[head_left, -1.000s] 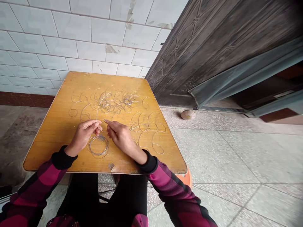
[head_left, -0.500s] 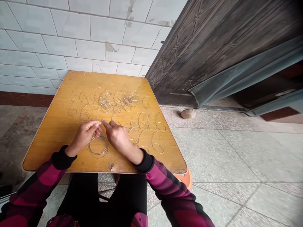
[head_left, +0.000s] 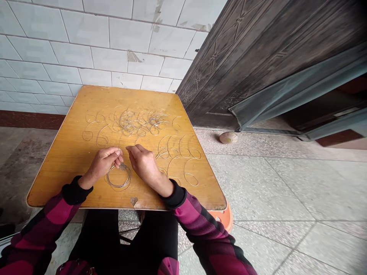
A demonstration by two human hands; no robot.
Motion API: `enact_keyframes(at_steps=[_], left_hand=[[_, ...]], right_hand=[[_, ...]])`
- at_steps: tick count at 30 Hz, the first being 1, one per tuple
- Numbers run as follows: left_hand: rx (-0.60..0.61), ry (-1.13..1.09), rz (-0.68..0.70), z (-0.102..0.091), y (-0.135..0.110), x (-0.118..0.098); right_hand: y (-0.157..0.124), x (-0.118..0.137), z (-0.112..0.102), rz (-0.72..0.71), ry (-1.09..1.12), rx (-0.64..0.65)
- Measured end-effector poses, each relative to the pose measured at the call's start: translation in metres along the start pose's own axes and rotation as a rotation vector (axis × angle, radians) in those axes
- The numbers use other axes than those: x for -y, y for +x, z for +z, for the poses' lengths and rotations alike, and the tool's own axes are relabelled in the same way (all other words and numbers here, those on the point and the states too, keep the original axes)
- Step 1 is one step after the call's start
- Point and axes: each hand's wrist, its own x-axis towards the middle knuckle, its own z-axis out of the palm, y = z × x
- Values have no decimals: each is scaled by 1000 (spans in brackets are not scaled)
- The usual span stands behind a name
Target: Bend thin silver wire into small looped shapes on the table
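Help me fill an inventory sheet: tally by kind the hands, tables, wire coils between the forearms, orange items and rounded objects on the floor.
Hands: 2 (left hand, right hand)
Table: 1
Wire coil: 1
Orange item, partly hidden by the table: 1
Rounded object: 1
Total: 6

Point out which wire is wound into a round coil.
The coil by the left hand, near the front of the table; its turns lie together in a ring, unlike the loose wires behind and to its right.

coil (head_left: 119, 186) on table (head_left: 65, 168) | wire tangle (head_left: 155, 121) behind coil | door (head_left: 243, 46) right
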Motion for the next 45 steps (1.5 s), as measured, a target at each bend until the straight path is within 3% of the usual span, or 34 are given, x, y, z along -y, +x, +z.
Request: enact_keyframes(at_steps=[8,11,16,22,30,34,38,45], left_hand=[[23,16,-8,1,1,0],[3,-40,-18,-2,1,3],[-31,-105,-49,-7,2,5],[-76,-73,5,-5,3,9],[-127,-15,49,-6,2,7],[-96,12,37,-6,1,3],[-76,33,16,-7,1,2],[-83,70,0,-8,2,2]], right_hand=[[3,-2,0,34,163,-33],[3,-6,1,134,486,-18],[3,-14,4,423,1151,121],[5,-15,5,542,1348,100],[8,-13,6,583,1412,111],[4,-30,-7,598,1377,-20],[-11,-55,-19,657,1251,-109],[-23,-81,-3,694,835,8]])
